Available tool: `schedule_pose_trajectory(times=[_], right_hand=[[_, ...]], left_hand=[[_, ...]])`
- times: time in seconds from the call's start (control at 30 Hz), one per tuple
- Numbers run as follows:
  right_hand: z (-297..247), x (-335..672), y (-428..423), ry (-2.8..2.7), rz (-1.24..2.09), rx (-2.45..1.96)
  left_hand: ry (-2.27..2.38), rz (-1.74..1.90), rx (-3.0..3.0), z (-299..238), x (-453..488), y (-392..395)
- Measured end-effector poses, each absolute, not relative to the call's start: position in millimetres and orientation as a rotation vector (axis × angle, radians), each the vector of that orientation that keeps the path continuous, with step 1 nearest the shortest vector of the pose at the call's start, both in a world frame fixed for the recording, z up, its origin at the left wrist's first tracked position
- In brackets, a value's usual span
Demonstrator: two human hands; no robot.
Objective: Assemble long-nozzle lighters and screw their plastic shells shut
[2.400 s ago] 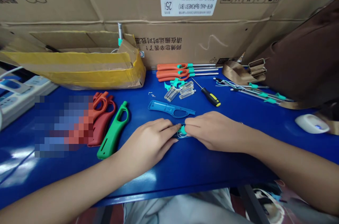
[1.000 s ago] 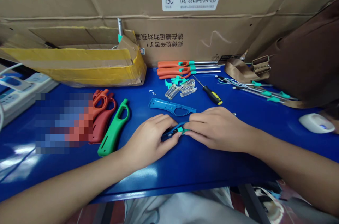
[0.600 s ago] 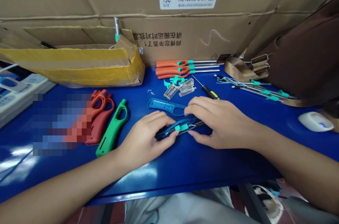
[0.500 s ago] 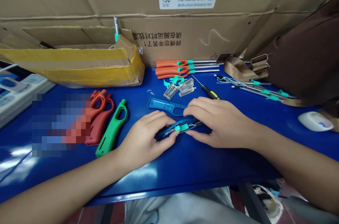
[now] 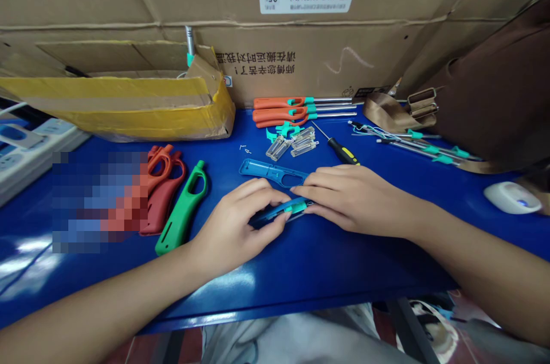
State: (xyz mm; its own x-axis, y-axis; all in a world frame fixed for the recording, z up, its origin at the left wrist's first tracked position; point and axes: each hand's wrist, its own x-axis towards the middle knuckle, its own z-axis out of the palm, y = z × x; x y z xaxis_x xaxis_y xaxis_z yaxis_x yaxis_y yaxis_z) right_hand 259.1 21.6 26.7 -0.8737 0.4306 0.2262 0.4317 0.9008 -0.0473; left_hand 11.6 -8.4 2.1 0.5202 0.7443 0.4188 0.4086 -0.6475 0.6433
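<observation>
Between my two hands is a blue lighter casing half [image 5: 271, 210] with a turquoise trigger piece [image 5: 295, 207] and a thin wire end in it. My left hand [image 5: 244, 220] pinches the casing at its left part, thumb below by the trigger. My right hand [image 5: 356, 200] grips the other end, its fingers pressed together and hiding most of that end. Just beyond lies a second blue casing half [image 5: 268, 170], inner side up, its right end partly behind my right fingers. A screwdriver [image 5: 341, 150] with a black and yellow handle rests past my right hand.
Orange lighters [image 5: 279, 116], clear fuel tanks [image 5: 279, 148] and turquoise triggers [image 5: 287, 130] lie at the back. Metal rods with wires [image 5: 423, 148] are at right, near a white mouse [image 5: 511, 196]. Green [image 5: 183, 212] and red casings [image 5: 161, 203] lie left, before a taped carton [image 5: 172, 123].
My right hand has closed in on the casing's right end, and its fingers now cover the wires that showed there. My left hand keeps its pinch almost unchanged.
</observation>
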Motion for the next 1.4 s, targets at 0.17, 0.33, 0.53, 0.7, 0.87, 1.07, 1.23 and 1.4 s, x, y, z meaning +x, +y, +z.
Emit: schedule_pose_trajectory(times=[0.17,0.33,0.53,0.7,0.87,1.07,1.23,1.4], right_hand=[[28.9,258.6,17.6,-2.724,-0.03,-0.714],[29.1,259.1,18.2,-2.671,-0.209,-0.665],[25.7,259.7,17.8,-2.695,-0.287,-0.651],[25.1,258.6,16.1,-2.694,-0.277,-0.619],[26.9,258.1,15.3,-2.74,-0.193,-0.607],[28.5,258.0,15.6,-2.775,-0.102,-0.631],[29.5,259.0,17.9,-2.649,-0.001,-0.755],[28.4,262.0,21.1,-2.676,0.004,-0.809]], left_hand=[[0.991,0.965,2.2,5.9,11.9,-8.6],[1.134,0.912,1.91,9.5,15.5,-8.6],[1.15,0.754,1.334,16.2,23.9,-10.2],[1.121,0.701,1.222,18.4,23.7,-10.6],[1.017,0.721,1.358,14.4,20.0,-9.7],[1.051,0.839,1.715,8.9,18.4,-11.7],[0.975,0.937,2.2,9.6,13.0,-12.3],[0.956,0.928,2.277,9.6,11.7,-11.4]])
